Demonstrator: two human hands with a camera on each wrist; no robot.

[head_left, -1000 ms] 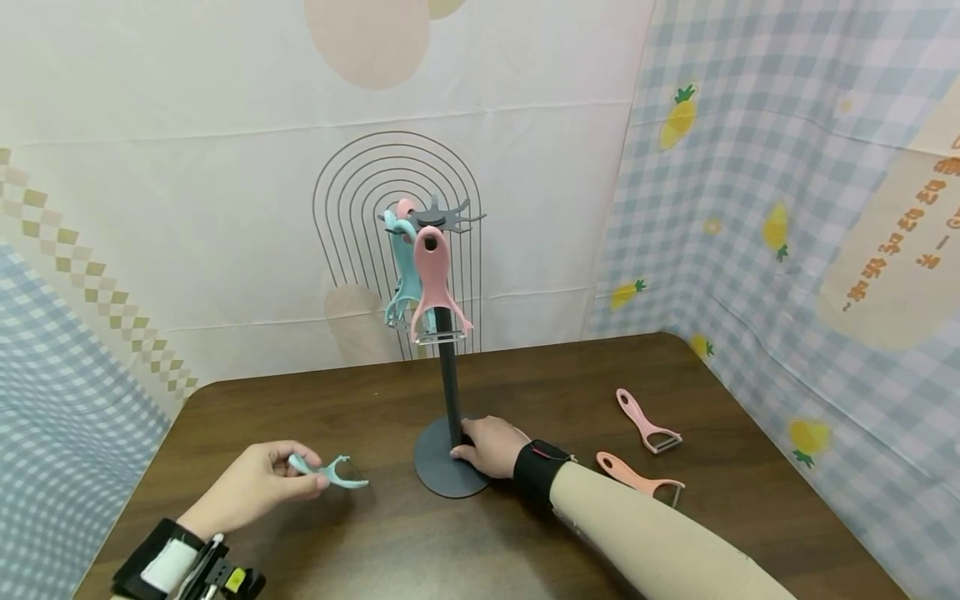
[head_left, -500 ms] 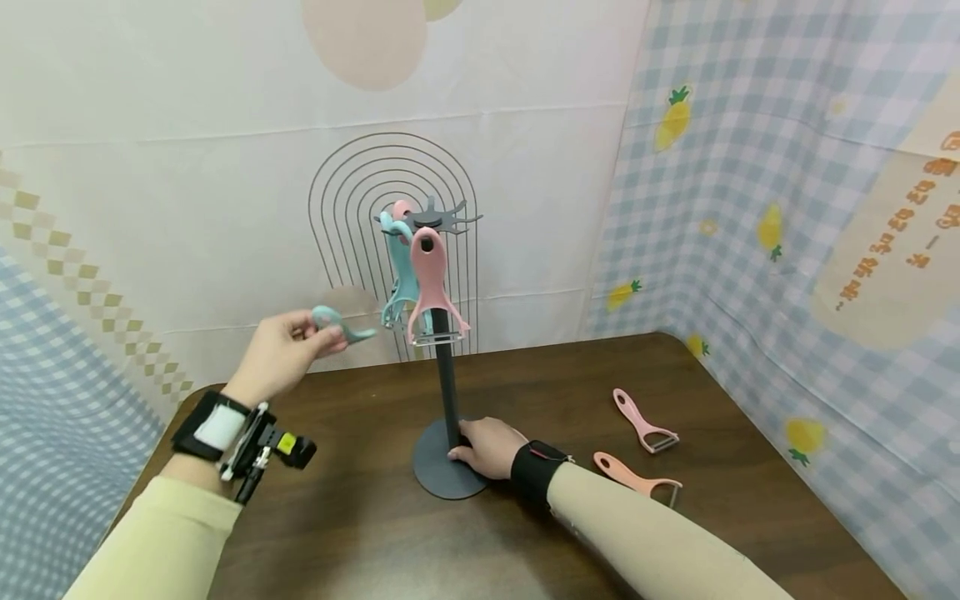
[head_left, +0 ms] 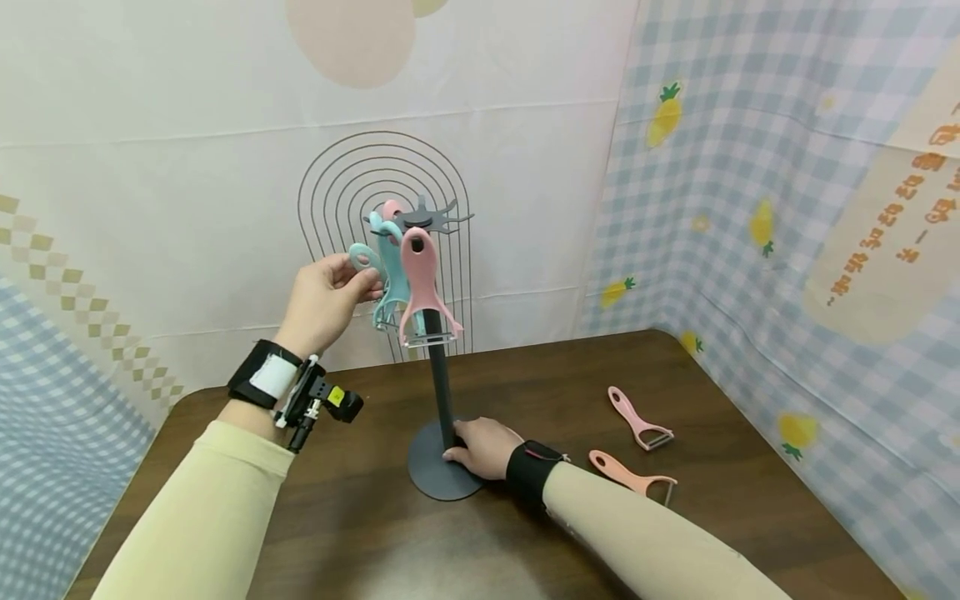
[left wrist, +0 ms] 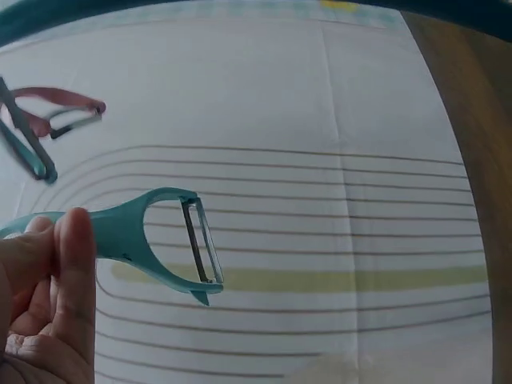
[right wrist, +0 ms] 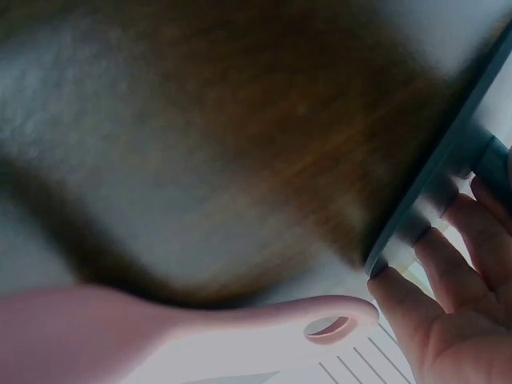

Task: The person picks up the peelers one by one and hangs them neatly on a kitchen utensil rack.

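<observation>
In the head view my left hand point(head_left: 324, 302) pinches a teal peeler point(head_left: 365, 260) by its handle, just left of the peelers hanging on a dark grey stand point(head_left: 441, 375). In the left wrist view, its blade end point(left wrist: 204, 240) points away from my fingers. The stand's hooked top point(head_left: 427, 218) carries a pink peeler point(head_left: 422, 271) in front, teal peelers point(head_left: 392, 275) beside it, and another pink one mostly hidden behind. My right hand point(head_left: 483, 448) holds the foot of the stand, thumb by the pole; in the right wrist view its fingertips touch the round base point(right wrist: 432, 172).
A pink peeler point(head_left: 637, 419) and an orange peeler point(head_left: 630, 475) lie on the brown table point(head_left: 360, 533), right of the stand. Behind stands a white cloth point(head_left: 187, 217); a blue checked cloth point(head_left: 720, 167) hangs on the right.
My left hand has lifted the teal peeler from low over the table, up and rightward to beside the hanging peelers. My right hand stays at the foot of the stand.
</observation>
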